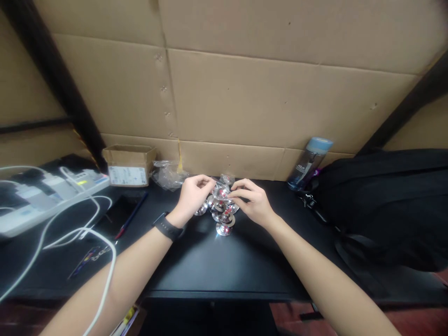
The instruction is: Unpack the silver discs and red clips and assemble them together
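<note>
A cluster of several small shiny silver discs with red centres (224, 218) lies on the black desk (217, 261). My left hand (193, 192), with a dark watch on the wrist, curls its fingers over the cluster's left side. From the other side, my right hand (252, 199) pinches into the top of the pile. Both hands have bent, closed fingers touching the discs. I cannot make out exactly which disc each hand grips.
A small open cardboard box (129, 164) and crumpled clear plastic (168, 175) sit at the back left. A white power strip (42, 196) with white cables (87, 233), a pen (131, 217), a blue-capped bottle (310, 163) and a black bag (388, 205) surround the work area. Cardboard panels (266, 98) form the wall.
</note>
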### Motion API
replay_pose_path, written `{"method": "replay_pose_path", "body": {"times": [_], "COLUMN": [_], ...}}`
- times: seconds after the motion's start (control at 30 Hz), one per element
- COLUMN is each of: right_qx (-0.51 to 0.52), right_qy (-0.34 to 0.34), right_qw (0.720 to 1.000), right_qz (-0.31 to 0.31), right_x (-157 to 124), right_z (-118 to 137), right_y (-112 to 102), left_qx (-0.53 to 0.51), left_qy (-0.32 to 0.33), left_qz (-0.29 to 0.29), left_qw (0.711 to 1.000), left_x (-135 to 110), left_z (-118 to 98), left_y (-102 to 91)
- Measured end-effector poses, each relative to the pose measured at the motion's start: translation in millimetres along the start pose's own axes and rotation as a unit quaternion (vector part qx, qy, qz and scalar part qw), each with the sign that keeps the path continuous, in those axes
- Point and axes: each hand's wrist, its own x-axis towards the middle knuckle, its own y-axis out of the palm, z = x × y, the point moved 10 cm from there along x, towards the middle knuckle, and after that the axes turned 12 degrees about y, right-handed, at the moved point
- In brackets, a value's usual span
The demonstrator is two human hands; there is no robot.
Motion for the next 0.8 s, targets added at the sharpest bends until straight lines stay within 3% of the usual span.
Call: {"method": "replay_pose_path", "body": {"times": [0.17, 0.27, 0.33, 0.43, 0.63, 0.7, 0.8], "right_qx": [0.038, 0.089, 0.171, 0.306, 0.41, 0.407, 0.371], "right_qy": [0.028, 0.099, 0.181, 0.281, 0.344, 0.359, 0.355], "right_qw": [0.999, 0.991, 0.968, 0.909, 0.845, 0.839, 0.853], "right_qz": [0.017, 0.015, 0.014, 0.026, -0.016, -0.052, -0.097], "right_x": [1.7, 3.0, 1.4, -4.9, -9.7, -11.8, -13.6], "right_z": [-4.1, -17.8, -35.6, -57.3, -70.3, -75.8, -81.7], "right_y": [2.0, 2.6, 6.2, 19.7, 26.4, 22.3, 14.0], "left_qx": [-0.06, -0.076, -0.093, -0.13, -0.157, -0.139, -0.104], "left_qy": [-0.06, -0.088, -0.097, -0.094, -0.046, -0.014, 0.024], "left_qz": [-0.028, -0.059, -0.087, -0.107, -0.061, -0.043, -0.02], "left_qw": [0.996, 0.991, 0.987, 0.981, 0.985, 0.989, 0.994], "left_x": [-1.8, -4.1, -4.6, -3.2, 1.3, 1.6, -0.1], "left_z": [12.9, 17.1, 18.4, 16.4, 5.6, 1.0, -5.0], "left_y": [-2.3, -7.1, -11.6, -14.0, -4.5, -1.9, 1.4]}}
